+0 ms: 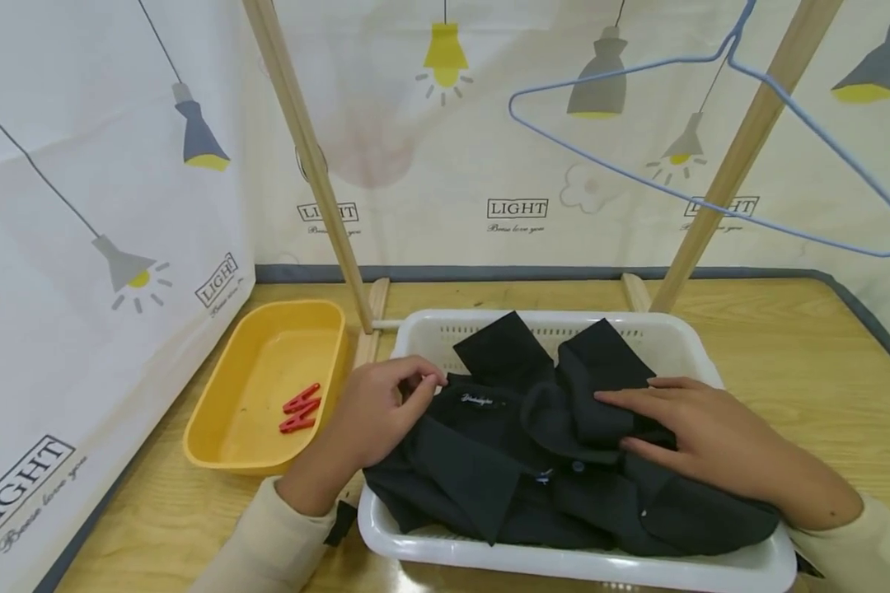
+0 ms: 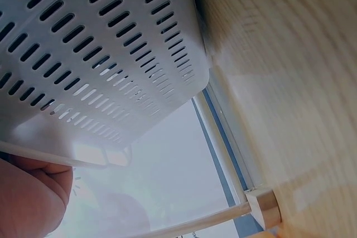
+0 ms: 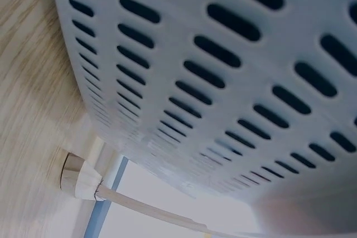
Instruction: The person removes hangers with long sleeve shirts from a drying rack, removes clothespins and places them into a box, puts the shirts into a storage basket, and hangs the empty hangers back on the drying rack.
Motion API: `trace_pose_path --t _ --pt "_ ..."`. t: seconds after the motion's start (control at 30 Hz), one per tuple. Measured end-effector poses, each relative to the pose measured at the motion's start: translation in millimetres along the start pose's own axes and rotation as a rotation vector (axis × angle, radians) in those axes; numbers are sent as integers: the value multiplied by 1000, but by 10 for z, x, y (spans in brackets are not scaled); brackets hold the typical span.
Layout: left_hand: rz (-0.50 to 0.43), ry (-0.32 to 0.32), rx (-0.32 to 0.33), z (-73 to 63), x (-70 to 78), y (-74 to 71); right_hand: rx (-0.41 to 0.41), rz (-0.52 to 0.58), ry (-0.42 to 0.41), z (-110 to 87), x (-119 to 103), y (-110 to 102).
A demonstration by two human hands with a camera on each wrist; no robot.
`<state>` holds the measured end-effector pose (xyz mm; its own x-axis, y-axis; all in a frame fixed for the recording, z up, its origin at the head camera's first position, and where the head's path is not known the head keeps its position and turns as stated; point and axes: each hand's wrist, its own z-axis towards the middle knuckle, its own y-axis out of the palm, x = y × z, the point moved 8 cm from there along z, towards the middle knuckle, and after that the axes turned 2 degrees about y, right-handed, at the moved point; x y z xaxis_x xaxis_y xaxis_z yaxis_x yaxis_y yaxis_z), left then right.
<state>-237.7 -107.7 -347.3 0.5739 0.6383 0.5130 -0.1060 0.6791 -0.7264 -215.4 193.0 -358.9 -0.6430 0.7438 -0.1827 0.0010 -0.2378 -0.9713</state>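
Observation:
A black shirt point(image 1: 482, 486) with a collar, small buttons and a pale neck label lies bunched in a white slotted laundry basket point(image 1: 564, 568). At the shirt's left edge, beside the label, my left hand point(image 1: 374, 408) has curled fingers and pinches the cloth between thumb and fingertips. My right hand point(image 1: 712, 436) rests on the right part of the shirt with its fingers extended over the folds. Both wrist views look mostly at the basket's outer walls point(image 3: 184, 82); only part of the left hand point(image 2: 33, 199) shows beyond the rim.
A yellow tray point(image 1: 267, 346) with red clothespins point(image 1: 299, 420) stands left of the basket. A blue wire hanger point(image 1: 608, 161) hangs at upper right. Wooden rack posts point(image 1: 311, 156) rise behind the basket, in front of a lamp-patterned cloth backdrop point(image 1: 430, 165).

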Motion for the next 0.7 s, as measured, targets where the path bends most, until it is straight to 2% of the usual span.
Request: trace_pose_path --t 0.23,0.37,0.7 --pt "25 4 -3 25 23 1 0 -33 24 11 29 -14" --pt "33 4 -13 29 27 11 -29 -50 32 27 55 14" --pt "121 42 -41 15 53 21 -45 -62 -80 54 -18 52"
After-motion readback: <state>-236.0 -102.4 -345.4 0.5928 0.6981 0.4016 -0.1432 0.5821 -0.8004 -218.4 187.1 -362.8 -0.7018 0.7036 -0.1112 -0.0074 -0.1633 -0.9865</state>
